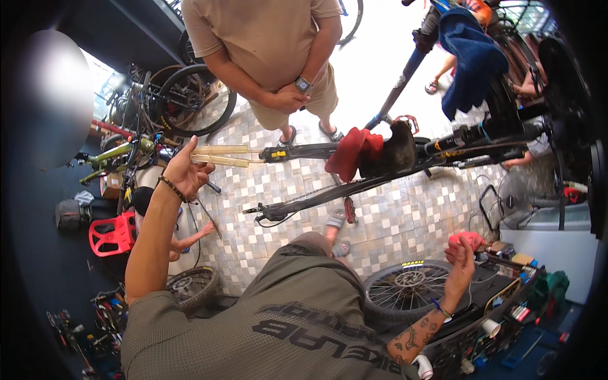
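Observation:
My left hand (185, 174), wearing a beaded bracelet, is at the ends of two pale yellow translucent tubes (221, 155). Its fingers curl beside the lower tube while the thumb sticks up. The tubes run to a dark bar with a yellow patch on the bicycle frame (335, 190), which is held up off the floor. A red cloth (354, 152) and a black flap (394, 152) drape over that frame. On the right, my right hand (460, 259) has its fingers closed on another red cloth (472, 239), partly hidden by them.
A person (266, 50) stands opposite, hands clasped. Near my right arm are a bicycle wheel (408, 285) and a crowded tool bench (500, 291). A red plastic chair (113, 233) and parked bicycles (183, 101) are on the left. A blue cloth (470, 57) hangs at upper right.

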A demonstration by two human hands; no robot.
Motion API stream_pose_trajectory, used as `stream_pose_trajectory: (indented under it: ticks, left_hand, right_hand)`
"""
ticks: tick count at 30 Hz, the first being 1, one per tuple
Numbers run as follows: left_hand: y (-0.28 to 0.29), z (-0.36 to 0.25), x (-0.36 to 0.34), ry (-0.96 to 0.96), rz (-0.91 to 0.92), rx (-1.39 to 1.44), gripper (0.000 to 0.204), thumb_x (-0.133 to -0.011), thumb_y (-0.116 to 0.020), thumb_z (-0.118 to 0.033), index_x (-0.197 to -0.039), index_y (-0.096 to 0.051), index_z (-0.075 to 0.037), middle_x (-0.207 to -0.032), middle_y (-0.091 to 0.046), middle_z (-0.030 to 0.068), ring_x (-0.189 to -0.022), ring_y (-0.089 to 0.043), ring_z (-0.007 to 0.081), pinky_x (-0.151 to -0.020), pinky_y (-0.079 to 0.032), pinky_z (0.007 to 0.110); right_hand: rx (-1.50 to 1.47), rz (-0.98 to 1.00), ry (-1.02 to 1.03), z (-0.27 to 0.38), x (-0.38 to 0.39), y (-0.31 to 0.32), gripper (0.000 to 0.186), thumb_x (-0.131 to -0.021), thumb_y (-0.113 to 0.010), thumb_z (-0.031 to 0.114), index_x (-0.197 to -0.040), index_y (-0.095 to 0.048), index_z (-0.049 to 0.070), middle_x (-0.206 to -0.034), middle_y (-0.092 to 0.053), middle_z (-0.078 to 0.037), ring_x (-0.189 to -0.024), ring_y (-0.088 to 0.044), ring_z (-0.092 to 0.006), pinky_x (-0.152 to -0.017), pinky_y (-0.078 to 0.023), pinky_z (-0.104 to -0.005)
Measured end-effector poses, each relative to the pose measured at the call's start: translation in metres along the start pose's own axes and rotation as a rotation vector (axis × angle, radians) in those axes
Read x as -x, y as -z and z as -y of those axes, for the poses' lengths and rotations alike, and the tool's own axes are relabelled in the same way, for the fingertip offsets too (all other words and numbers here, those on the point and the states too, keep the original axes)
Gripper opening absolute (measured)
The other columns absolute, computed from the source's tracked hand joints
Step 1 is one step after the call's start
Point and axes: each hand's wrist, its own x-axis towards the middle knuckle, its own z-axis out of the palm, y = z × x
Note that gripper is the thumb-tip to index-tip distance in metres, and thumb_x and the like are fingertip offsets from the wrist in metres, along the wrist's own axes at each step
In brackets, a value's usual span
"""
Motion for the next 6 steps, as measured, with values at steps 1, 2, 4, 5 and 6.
stream_pose_trajectory:
  ticks: [1, 2, 4, 5, 6]
  left_hand:
    - [-0.006, 0.003, 0.007, -0.057, -0.046, -0.076, 0.060, -0.103, -0.062, -0.065, -0.116, -0.060, -0.006, -0.090, -0.065, 0.0084, -0.069, -0.064, 0.0174, -0.045, -0.046, 0.023]
    - [-0.018, 0.006, 0.009, -0.076, -0.109, -0.090, 0.059, -0.101, -0.063, -0.068, -0.115, -0.063, -0.011, -0.087, -0.066, 0.0033, -0.064, -0.061, 0.0144, -0.044, -0.038, 0.024]
    - [-0.032, 0.010, 0.007, -0.143, -0.169, -0.072, 0.063, -0.099, -0.062, -0.072, -0.118, -0.066, -0.012, -0.088, -0.068, 0.0011, -0.064, -0.058, 0.0129, -0.045, -0.036, 0.025]
    - [-0.034, 0.013, 0.008, -0.174, -0.211, -0.062, 0.065, -0.098, -0.062, -0.074, -0.119, -0.067, -0.013, -0.088, -0.069, -0.0001, -0.064, -0.057, 0.0122, -0.046, -0.035, 0.025]
    - [-0.036, 0.015, 0.011, -0.173, -0.224, -0.048, 0.065, -0.098, -0.062, -0.074, -0.119, -0.067, -0.013, -0.088, -0.069, -0.0001, -0.064, -0.057, 0.0122, -0.046, -0.035, 0.025]
  right_hand:
    - [0.014, -0.034, 0.006, 0.000, -0.011, 0.019, 0.050, -0.114, -0.055, 0.040, -0.146, -0.062, 0.003, -0.120, -0.074, -0.013, -0.102, -0.072, -0.0199, -0.092, -0.056, -0.0345]
    - [0.028, -0.079, 0.019, -0.002, -0.023, 0.042, 0.051, -0.114, -0.053, 0.041, -0.147, -0.061, 0.003, -0.121, -0.074, -0.012, -0.102, -0.072, -0.0199, -0.092, -0.056, -0.0343]
    - [0.133, -0.237, -0.007, -0.016, -0.049, 0.102, 0.053, -0.114, -0.050, 0.045, -0.150, -0.060, 0.007, -0.124, -0.074, -0.012, -0.104, -0.071, -0.0206, -0.095, -0.055, -0.0363]
    - [0.167, -0.309, -0.001, -0.023, -0.064, 0.135, 0.054, -0.114, -0.050, 0.046, -0.151, -0.059, 0.008, -0.126, -0.075, -0.012, -0.106, -0.071, -0.0208, -0.096, -0.054, -0.0372]
    - [0.171, -0.291, 0.005, -0.019, -0.078, 0.136, 0.054, -0.114, -0.050, 0.046, -0.151, -0.059, 0.008, -0.126, -0.075, -0.012, -0.106, -0.071, -0.0208, -0.096, -0.054, -0.0372]
